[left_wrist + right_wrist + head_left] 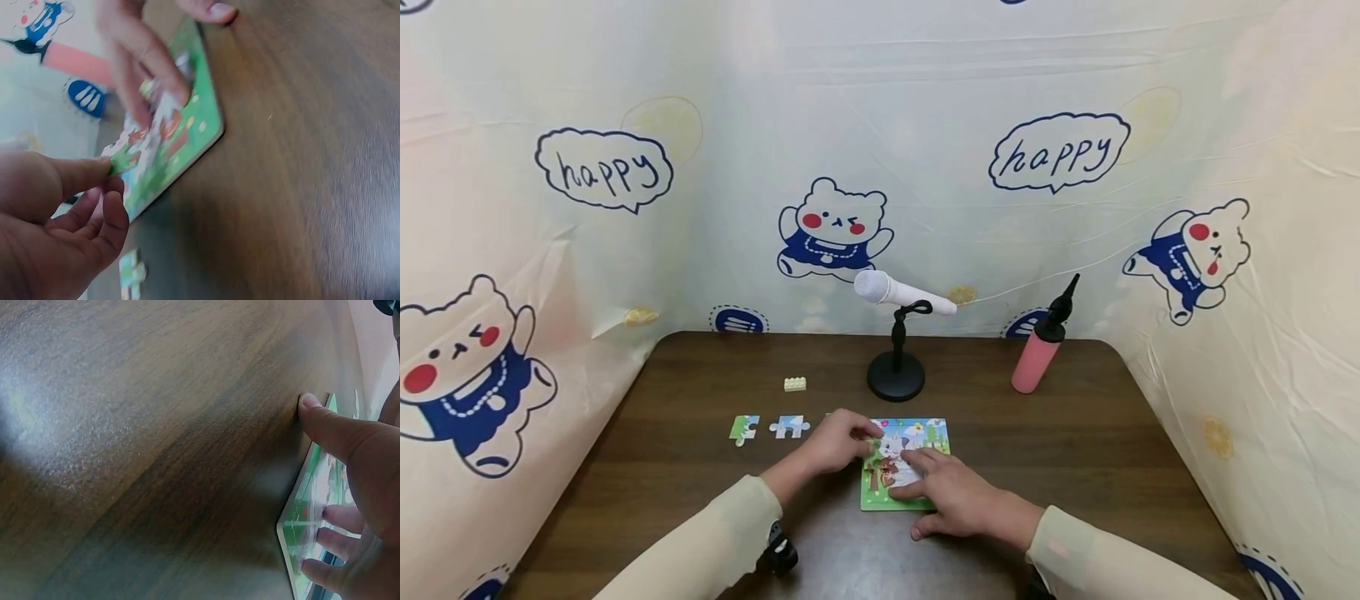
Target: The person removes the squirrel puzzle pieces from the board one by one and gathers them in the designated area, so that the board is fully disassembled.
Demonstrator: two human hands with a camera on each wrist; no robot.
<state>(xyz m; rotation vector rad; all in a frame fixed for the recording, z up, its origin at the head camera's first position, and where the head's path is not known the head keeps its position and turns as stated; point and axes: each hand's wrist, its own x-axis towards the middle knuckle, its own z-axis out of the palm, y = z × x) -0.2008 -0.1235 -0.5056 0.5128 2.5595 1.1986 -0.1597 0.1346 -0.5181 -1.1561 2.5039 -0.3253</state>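
A green picture puzzle board (934,435) lies on the dark wooden table (1075,450) in front of me. My left hand (838,442) sits at the board's upper left corner, its thumb and curled fingers (94,175) pinching a green puzzle piece (119,164) at the board's (200,128) edge. My right hand (955,493) lies flat over the lower half of the board, straight fingers (147,69) pressing on the pieces. Its thumb (328,428) rests on the table by the board's (305,515) near edge. Two loose pieces (744,427) (789,427) lie to the left.
A white microphone (898,292) on a black round-based stand (896,379) stands just behind the board. A pink pump bottle (1036,357) is at the back right, and a small cream brick (794,383) at the back left. Printed curtains wall in the table's three far sides.
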